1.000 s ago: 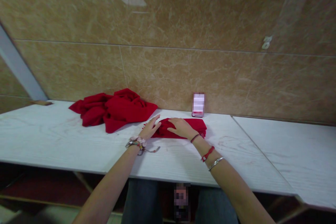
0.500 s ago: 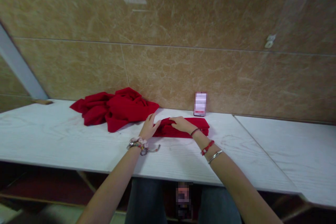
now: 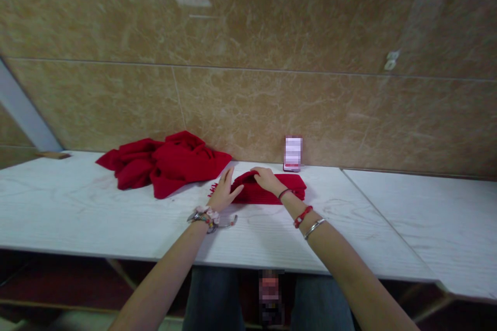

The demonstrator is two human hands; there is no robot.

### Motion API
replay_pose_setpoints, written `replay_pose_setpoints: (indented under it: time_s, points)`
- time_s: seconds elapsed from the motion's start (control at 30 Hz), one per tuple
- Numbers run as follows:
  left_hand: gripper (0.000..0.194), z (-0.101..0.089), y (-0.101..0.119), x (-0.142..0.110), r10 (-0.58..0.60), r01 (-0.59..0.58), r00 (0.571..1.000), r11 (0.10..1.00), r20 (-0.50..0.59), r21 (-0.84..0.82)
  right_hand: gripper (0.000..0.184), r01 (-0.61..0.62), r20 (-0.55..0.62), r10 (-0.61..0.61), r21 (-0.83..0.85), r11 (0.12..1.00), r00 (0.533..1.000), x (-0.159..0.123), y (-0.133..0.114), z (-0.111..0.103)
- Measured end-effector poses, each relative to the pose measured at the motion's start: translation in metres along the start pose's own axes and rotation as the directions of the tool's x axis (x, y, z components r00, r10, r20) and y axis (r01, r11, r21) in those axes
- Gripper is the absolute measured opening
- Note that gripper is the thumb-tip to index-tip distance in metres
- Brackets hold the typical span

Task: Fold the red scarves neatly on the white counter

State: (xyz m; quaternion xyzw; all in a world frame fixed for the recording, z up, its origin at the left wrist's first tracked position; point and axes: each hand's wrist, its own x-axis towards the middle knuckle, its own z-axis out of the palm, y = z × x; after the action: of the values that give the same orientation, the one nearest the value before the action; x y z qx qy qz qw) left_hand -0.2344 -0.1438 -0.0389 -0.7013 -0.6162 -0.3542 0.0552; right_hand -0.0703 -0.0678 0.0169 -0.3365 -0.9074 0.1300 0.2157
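A red fringed scarf [image 3: 252,195], folded into a long narrow stack, lies on the white table. Its fringe pokes out past the left end. My left hand [image 3: 226,191] is at that end, thumb apart from the fingers and palm beside the folds, gripping nothing. With bent fingers my right hand [image 3: 265,180] holds the upper layer near the middle, where the cloth is slightly raised. Those fingertips are partly hidden by the fabric. To the left, a loose heap of red cloth [image 3: 176,160] lies crumpled near the wall.
A phone [image 3: 292,154] with a lit, blurred screen leans against the tiled wall [image 3: 240,108] behind the scarf. The white table [image 3: 116,222] has a seam on the right. Dark open shelving [image 3: 58,279] runs below its front edge. A small wooden piece [image 3: 54,155] lies at far left.
My left hand has opened its thumb wider, and fringe now shows beyond it. The top layer under my right hand has been lifted a little. The view has shifted slightly.
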Motion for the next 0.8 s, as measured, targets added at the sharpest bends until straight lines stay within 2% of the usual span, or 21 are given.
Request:
replay_pose_setpoints:
  time_s: [0.17,0.3,0.37,0.43,0.47,0.5,0.53,0.6,0.67,0.8]
  points:
    - [0.078,0.002,0.007,-0.001,0.029,-0.030,0.999,0.999,0.042,0.035,0.036,-0.090,-0.120,0.113,0.184,0.979,0.986,0.006,0.010,-0.002]
    - [0.084,0.005,0.010,-0.002,0.096,-0.098,0.995,0.992,0.030,0.079,0.045,-0.144,-0.257,0.245,0.356,0.923,0.935,0.009,0.030,-0.019]
    - [0.081,0.004,0.012,-0.002,0.139,-0.142,0.990,0.984,0.031,0.106,0.042,-0.110,-0.364,0.368,0.566,0.817,0.855,0.004,0.049,-0.035]
    - [0.075,0.003,0.015,-0.002,0.192,-0.197,0.980,0.971,0.044,0.133,0.031,0.081,-0.434,0.593,0.846,0.527,0.678,-0.008,0.073,-0.050]
    - [0.071,0.002,0.017,-0.001,0.224,-0.230,0.973,0.962,0.058,0.149,0.025,0.209,-0.432,0.676,0.898,0.388,0.597,-0.017,0.085,-0.056]
    - [0.068,0.001,0.020,0.001,0.256,-0.265,0.964,0.950,0.077,0.166,0.019,0.281,-0.430,0.719,0.902,0.327,0.546,-0.027,0.098,-0.060]
    - [0.065,0.001,0.022,0.002,0.284,-0.298,0.954,0.937,0.100,0.183,0.016,0.321,-0.434,0.743,0.897,0.303,0.510,-0.038,0.111,-0.062]
    - [0.060,0.001,0.027,0.006,0.320,-0.348,0.935,0.914,0.156,0.209,0.011,0.336,-0.452,0.759,0.886,0.320,0.469,-0.059,0.136,-0.062]
    - [0.054,0.002,0.029,0.009,0.327,-0.376,0.915,0.903,0.235,0.207,0.005,0.297,-0.480,0.755,0.875,0.382,0.447,-0.078,0.159,-0.057]
    - [0.048,0.006,0.025,0.012,0.318,-0.386,0.890,0.906,0.327,0.171,0.008,0.189,-0.534,0.716,0.840,0.508,0.449,-0.098,0.196,-0.049]
